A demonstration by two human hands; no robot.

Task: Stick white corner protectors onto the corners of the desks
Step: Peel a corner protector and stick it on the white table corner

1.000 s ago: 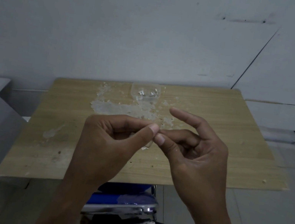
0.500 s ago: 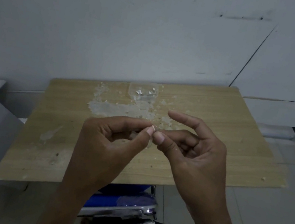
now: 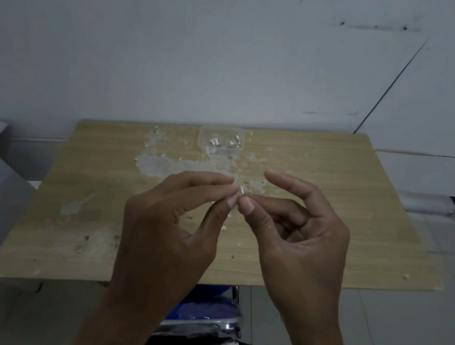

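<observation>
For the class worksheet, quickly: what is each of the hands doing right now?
Left hand: fingertips pinch the small white corner protector.
Right hand: thumb and finger pinch the same piece; index finger raised.

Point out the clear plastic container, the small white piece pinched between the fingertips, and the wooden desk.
Clear plastic container (image 3: 220,140), head view: on its front wall.
Small white piece (image 3: 242,190), head view: on the tip showing above the thumbs.
Light wooden desk (image 3: 351,199), head view: on bare top, right side.
</observation>
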